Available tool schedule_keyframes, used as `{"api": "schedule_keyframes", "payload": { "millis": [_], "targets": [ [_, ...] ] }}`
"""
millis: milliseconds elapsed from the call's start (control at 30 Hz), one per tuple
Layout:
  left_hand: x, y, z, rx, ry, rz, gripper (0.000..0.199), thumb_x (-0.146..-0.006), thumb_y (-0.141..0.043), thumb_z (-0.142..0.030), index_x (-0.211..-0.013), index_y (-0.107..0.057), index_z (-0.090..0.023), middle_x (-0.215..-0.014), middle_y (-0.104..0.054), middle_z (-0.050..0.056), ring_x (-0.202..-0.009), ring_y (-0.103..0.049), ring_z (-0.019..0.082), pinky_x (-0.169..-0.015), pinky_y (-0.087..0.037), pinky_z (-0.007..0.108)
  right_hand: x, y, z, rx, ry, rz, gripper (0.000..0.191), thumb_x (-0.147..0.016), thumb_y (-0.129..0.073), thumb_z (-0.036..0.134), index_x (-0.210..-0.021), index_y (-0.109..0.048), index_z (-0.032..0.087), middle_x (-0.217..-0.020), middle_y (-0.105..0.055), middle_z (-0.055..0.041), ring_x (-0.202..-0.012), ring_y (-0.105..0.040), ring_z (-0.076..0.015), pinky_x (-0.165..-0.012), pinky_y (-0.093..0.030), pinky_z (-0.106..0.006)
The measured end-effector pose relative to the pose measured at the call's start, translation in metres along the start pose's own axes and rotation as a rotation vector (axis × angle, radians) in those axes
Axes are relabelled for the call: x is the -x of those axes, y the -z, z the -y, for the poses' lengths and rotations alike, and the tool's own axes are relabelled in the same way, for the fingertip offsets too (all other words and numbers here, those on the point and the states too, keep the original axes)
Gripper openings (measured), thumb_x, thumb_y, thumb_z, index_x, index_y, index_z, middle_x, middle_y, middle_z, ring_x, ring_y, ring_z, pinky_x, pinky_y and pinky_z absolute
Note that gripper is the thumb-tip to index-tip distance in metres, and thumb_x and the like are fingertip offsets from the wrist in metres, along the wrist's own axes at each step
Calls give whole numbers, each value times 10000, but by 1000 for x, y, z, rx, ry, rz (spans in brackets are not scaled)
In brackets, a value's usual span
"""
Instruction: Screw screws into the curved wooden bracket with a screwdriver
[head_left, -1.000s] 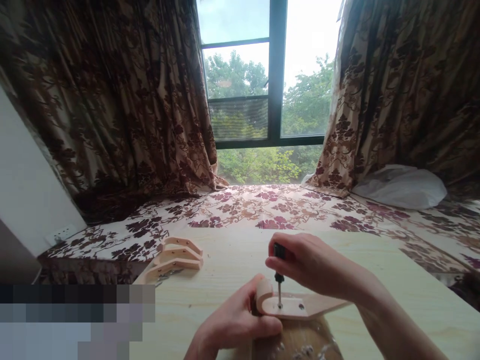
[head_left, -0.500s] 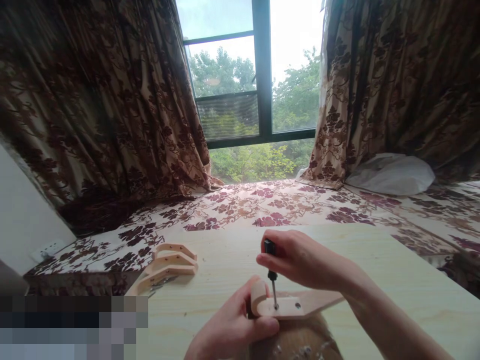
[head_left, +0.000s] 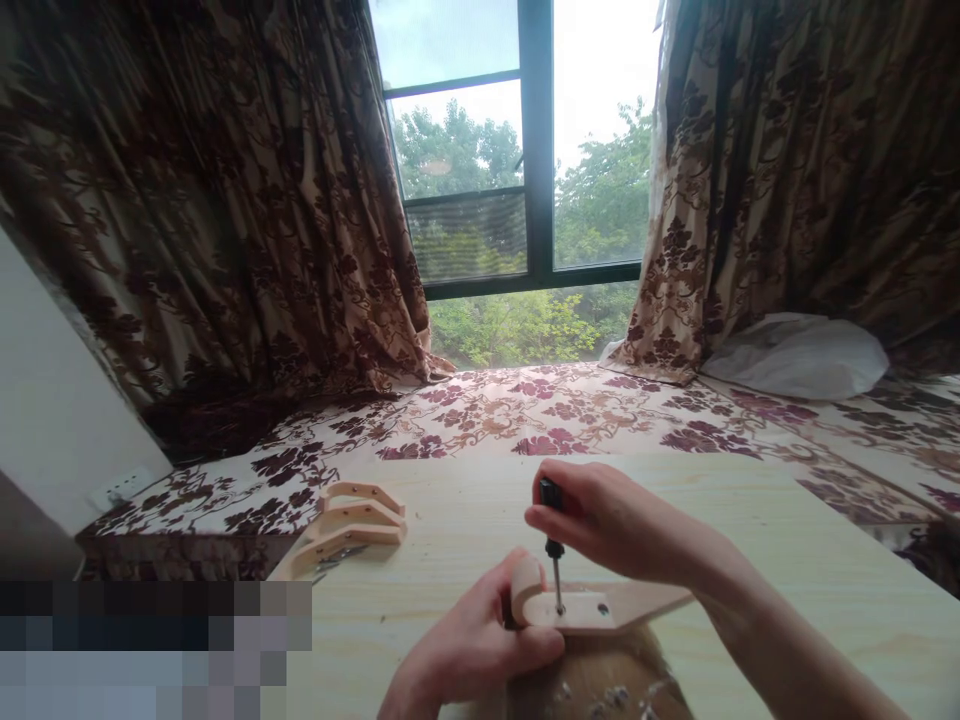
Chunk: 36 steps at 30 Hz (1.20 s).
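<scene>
My right hand is wrapped round the black handle of a screwdriver, which points straight down. Its tip sits in a hole of a pale wooden piece with a rounded end. A second dark hole shows to the right of the tip. My left hand grips the rounded end of that piece, thumb in front and fingers behind. Beneath it is a brown object with small shiny bits on top, perhaps screws in clear plastic; I cannot make out more.
Several shaped wooden pieces with holes lie at the left of the pale wooden tabletop, dark slender bits beside them. Behind is a ledge with floral cloth, a white plastic bag, curtains and a window. A pixelated patch hides the lower left.
The whole view has shifted slightly, so everything appears a little further right. Both hands keep their holds, and the screwdriver tip stays in the same hole.
</scene>
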<state>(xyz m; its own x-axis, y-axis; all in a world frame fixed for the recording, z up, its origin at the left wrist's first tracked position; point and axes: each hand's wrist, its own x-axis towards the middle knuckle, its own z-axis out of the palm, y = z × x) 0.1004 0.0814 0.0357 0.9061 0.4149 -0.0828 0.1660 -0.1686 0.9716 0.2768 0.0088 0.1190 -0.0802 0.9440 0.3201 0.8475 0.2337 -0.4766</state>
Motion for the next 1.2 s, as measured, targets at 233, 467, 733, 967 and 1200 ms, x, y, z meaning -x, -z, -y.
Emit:
{"api": "schedule_keyframes", "payload": {
  "millis": [233, 467, 733, 967, 1200],
  "targets": [
    [-2, 0, -1, 15, -23, -5, 294, -650, -639, -246, -831, -411, -206, -747, -411, -54, -683, -362, 104, -593, -306, 221, 7, 7, 5, -112, 55, 72, 65, -830, -514, 219, -777, -532, 185, -646, -504, 41, -582, -404, -85, -542, -314, -220],
    [-2, -1, -4, 29, -5, -3, 324, -640, -664, -255, -811, -393, -210, -714, -410, -66, -648, -350, 93, -555, -287, 210, 1, -3, -1, -35, -13, -3, 188, -851, -513, 304, -717, -474, 178, -610, -486, 34, -548, -366, -87, -514, -271, -237],
    [-2, -1, 0, 51, -11, -3, 316, -657, -666, -231, -841, -413, -197, -712, -421, -67, -630, -350, 86, -547, -280, 212, 6, 7, 2, -143, 51, 57, 60, -814, -535, 212, -852, -571, 182, -654, -520, 36, -582, -427, -87, -540, -327, -217],
    [-3, 0, -2, 60, -36, 2, 325, -655, -683, -254, -837, -422, -187, -724, -428, -59, -655, -354, 92, -564, -284, 213, 3, -1, -1, -70, 14, 15, 164, -845, -522, 294, -731, -482, 183, -621, -473, 39, -559, -370, -90, -517, -288, -236],
    [-3, -1, -1, 72, -37, 6, 348, -658, -696, -283, -840, -415, -184, -724, -423, -57, -652, -358, 90, -555, -278, 210, 6, 4, 1, -60, 40, 27, 76, -828, -541, 267, -836, -543, 191, -672, -530, 32, -591, -415, -94, -548, -311, -233]
  ]
}}
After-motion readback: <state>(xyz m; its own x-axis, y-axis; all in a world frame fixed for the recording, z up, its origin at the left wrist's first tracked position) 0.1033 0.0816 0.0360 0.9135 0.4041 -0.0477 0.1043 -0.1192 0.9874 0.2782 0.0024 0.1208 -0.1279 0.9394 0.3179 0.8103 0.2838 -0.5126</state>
